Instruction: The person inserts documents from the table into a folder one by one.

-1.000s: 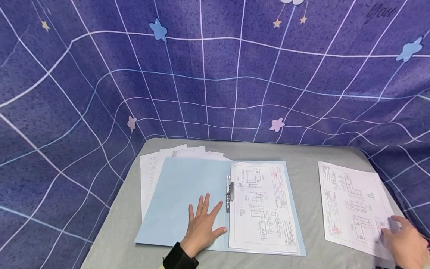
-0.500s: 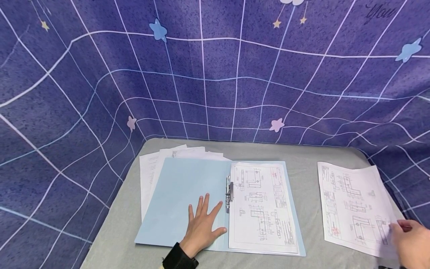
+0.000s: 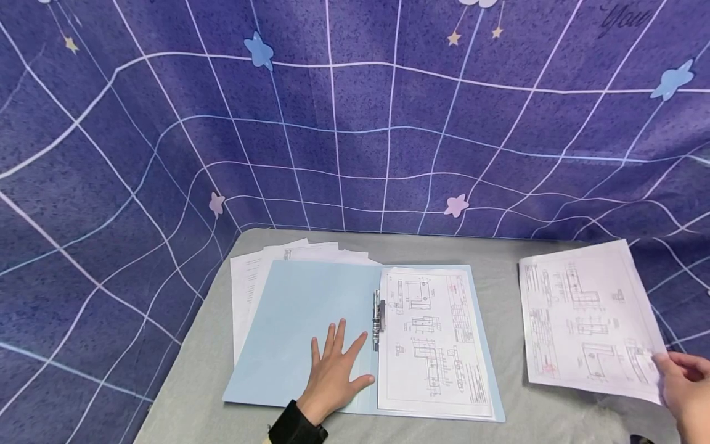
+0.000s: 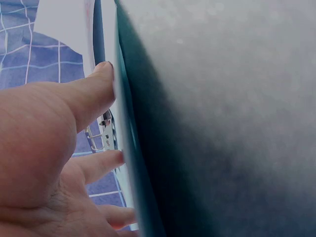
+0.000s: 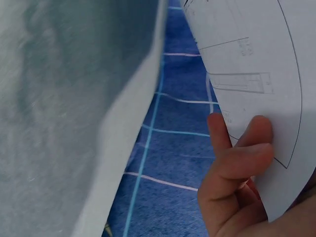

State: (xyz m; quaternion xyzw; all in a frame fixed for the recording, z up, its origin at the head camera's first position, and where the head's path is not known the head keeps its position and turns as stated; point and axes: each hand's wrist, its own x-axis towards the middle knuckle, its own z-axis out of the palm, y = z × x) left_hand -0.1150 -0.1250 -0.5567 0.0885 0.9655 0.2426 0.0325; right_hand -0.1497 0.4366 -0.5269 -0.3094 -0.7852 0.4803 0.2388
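Note:
A light blue folder (image 3: 299,314) lies opened out on the table, a metal lever clip (image 3: 379,320) along its spine. Drawing sheets (image 3: 435,370) with technical figures rest on its right half. My left hand (image 3: 334,376) lies flat on the folder's left half, fingers spread, the thumb near the spine; the left wrist view shows the same hand (image 4: 59,143) at the folder's edge. At the right, my right hand (image 3: 688,385) pinches the near right corner of a single drawing sheet (image 3: 588,327), which is raised and slightly bent. The right wrist view shows thumb and fingers (image 5: 247,160) on that paper.
Several white printed sheets (image 3: 246,271) stick out from under the folder's left and far edges. Grey cloth covers the table (image 3: 499,345). A purple-blue curtain (image 3: 355,123) with a grid and stars hangs behind and at both sides.
My right hand has taken hold of the loose sheet's near corner and lifted it off the table, moving slightly up and right. The left hand and the folder have stayed put.

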